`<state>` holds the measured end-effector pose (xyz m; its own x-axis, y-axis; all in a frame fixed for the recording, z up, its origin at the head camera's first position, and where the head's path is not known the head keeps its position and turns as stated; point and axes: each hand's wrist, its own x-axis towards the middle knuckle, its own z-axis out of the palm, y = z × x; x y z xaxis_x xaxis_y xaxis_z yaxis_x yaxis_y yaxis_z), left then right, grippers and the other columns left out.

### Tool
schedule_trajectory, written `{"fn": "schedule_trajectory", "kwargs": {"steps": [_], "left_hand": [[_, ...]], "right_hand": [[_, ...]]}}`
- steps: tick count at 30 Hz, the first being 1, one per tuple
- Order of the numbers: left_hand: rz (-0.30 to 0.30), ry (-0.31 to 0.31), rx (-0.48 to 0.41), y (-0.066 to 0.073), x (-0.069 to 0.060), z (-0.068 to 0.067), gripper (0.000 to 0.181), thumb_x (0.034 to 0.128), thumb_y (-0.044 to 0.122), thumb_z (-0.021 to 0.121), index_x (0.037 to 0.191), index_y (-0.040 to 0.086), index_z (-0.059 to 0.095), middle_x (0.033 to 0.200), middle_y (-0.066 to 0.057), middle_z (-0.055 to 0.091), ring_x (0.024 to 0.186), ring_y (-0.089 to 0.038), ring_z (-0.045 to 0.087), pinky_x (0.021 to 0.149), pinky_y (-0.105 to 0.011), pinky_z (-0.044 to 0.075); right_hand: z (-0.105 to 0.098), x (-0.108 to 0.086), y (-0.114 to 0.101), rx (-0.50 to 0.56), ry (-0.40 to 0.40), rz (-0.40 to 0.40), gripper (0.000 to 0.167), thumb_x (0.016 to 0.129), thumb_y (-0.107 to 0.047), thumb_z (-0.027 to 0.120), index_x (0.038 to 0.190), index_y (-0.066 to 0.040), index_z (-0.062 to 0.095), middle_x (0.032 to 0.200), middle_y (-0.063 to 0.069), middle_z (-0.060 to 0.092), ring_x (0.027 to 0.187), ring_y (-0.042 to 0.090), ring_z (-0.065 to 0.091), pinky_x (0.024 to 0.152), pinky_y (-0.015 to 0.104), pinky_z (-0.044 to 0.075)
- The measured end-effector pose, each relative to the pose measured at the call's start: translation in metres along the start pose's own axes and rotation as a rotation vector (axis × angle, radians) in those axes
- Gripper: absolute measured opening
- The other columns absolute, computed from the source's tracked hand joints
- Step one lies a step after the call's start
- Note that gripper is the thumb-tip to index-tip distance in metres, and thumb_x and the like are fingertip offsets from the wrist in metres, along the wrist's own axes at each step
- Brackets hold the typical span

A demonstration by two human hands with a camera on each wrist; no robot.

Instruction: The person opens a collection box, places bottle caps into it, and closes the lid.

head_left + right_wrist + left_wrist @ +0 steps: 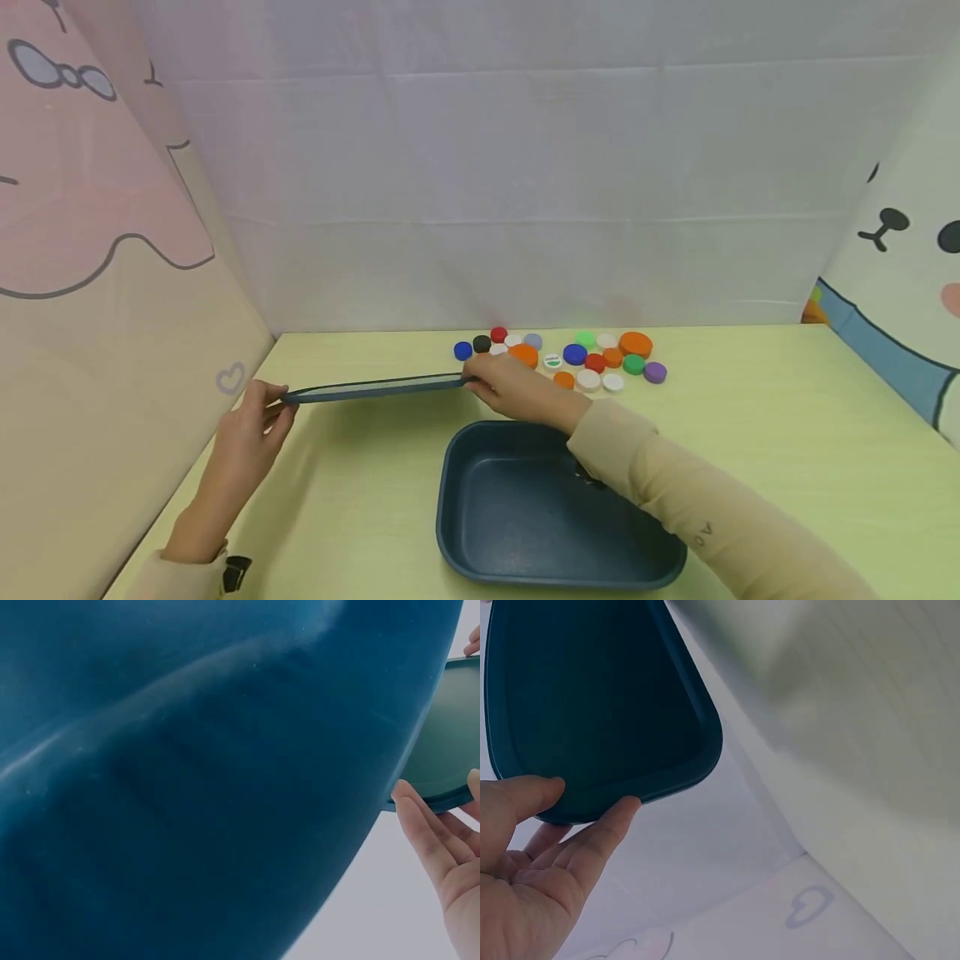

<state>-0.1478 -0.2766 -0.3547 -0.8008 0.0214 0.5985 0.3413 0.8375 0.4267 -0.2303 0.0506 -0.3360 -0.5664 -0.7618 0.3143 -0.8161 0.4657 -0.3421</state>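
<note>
Left grip [246, 433] and right grip [521, 388] pinch a lid [375, 388] over a yellow surface [787, 408]; beyond them, a pale wall [525, 167].

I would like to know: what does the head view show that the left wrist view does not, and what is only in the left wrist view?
Only the head view: the coloured caps, the open container and the right sleeve.

Only the left wrist view: one broad, dark face of the lid; the head view shows it as a narrow strip.

Both: the left hand gripping one lid end, the heart drawing and the pale table.
</note>
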Motion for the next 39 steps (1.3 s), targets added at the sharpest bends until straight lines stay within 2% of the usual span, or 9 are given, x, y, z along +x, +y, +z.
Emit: {"fn": "schedule_trajectory", "kwargs": {"steps": [4, 9, 12, 19, 28, 36, 39], "left_hand": [[0.049, -0.028, 0.04, -0.008, -0.003, -0.001, 0.02, 0.078, -0.011, 0.059, 0.096, -0.006, 0.05, 0.093, -0.025, 0.065, 0.078, -0.04, 0.066, 0.065, -0.039, 0.051], [0.09, -0.052, 0.072, -0.016, -0.006, 0.0, 0.024, 0.0734, -0.014, 0.063, 0.093, -0.005, 0.052, 0.088, -0.024, 0.066, 0.076, -0.04, 0.066, 0.063, -0.041, 0.052], [0.087, -0.063, 0.078, -0.019, -0.006, 0.0, 0.024, 0.0711, -0.016, 0.064, 0.09, -0.005, 0.053, 0.086, -0.024, 0.066, 0.075, -0.04, 0.066, 0.062, -0.04, 0.053], [0.005, -0.153, 0.102, -0.025, -0.006, -0.001, 0.02, 0.0707, -0.012, 0.066, 0.084, -0.002, 0.055, 0.084, -0.026, 0.067, 0.073, -0.039, 0.066, 0.061, -0.041, 0.053], [-0.149, -0.315, 0.11, -0.032, -0.008, -0.001, 0.012, 0.0755, -0.006, 0.062, 0.085, -0.001, 0.054, 0.087, -0.028, 0.066, 0.076, -0.037, 0.067, 0.059, -0.039, 0.052], [-0.154, -0.317, 0.123, -0.038, -0.007, 0.004, 0.018, 0.0694, -0.007, 0.068, 0.081, -0.002, 0.056, 0.077, -0.02, 0.067, 0.067, -0.028, 0.066, 0.054, -0.03, 0.05], [-0.168, -0.335, 0.127, -0.04, -0.007, 0.005, 0.017, 0.07, -0.005, 0.069, 0.081, -0.003, 0.057, 0.075, -0.018, 0.067, 0.066, -0.027, 0.066, 0.054, -0.029, 0.049]], "right_hand": [[0.002, 0.002, -0.002, -0.006, -0.022, -0.014, 0.013, 0.09, -0.008, 0.054, 0.098, -0.002, 0.061, 0.087, 0.006, 0.065, 0.071, 0.015, 0.057, 0.068, 0.021, 0.048], [0.004, 0.005, -0.005, -0.026, -0.056, -0.014, 0.012, 0.089, -0.008, 0.056, 0.097, -0.004, 0.064, 0.085, 0.004, 0.065, 0.069, 0.012, 0.054, 0.066, 0.018, 0.047], [0.007, 0.008, -0.006, -0.031, -0.087, 0.001, 0.012, 0.088, -0.008, 0.057, 0.097, -0.005, 0.065, 0.086, 0.004, 0.065, 0.07, 0.012, 0.054, 0.068, 0.018, 0.047], [0.015, 0.012, -0.004, 0.002, -0.158, 0.01, 0.008, 0.087, -0.008, 0.059, 0.091, -0.005, 0.065, 0.085, 0.005, 0.064, 0.072, 0.013, 0.054, 0.069, 0.018, 0.048], [0.025, 0.015, -0.001, -0.013, -0.201, 0.035, 0.01, 0.086, -0.011, 0.061, 0.094, -0.006, 0.065, 0.089, 0.006, 0.062, 0.078, 0.014, 0.056, 0.071, 0.018, 0.048], [0.03, 0.019, -0.001, 0.025, -0.263, 0.079, 0.012, 0.091, -0.012, 0.054, 0.095, -0.006, 0.063, 0.087, 0.003, 0.06, 0.075, 0.011, 0.052, 0.069, 0.016, 0.046], [0.031, 0.02, -0.001, 0.079, -0.302, 0.089, 0.017, 0.094, -0.015, 0.049, 0.097, -0.005, 0.062, 0.082, 0.002, 0.057, 0.071, 0.01, 0.049, 0.067, 0.015, 0.044]]}}
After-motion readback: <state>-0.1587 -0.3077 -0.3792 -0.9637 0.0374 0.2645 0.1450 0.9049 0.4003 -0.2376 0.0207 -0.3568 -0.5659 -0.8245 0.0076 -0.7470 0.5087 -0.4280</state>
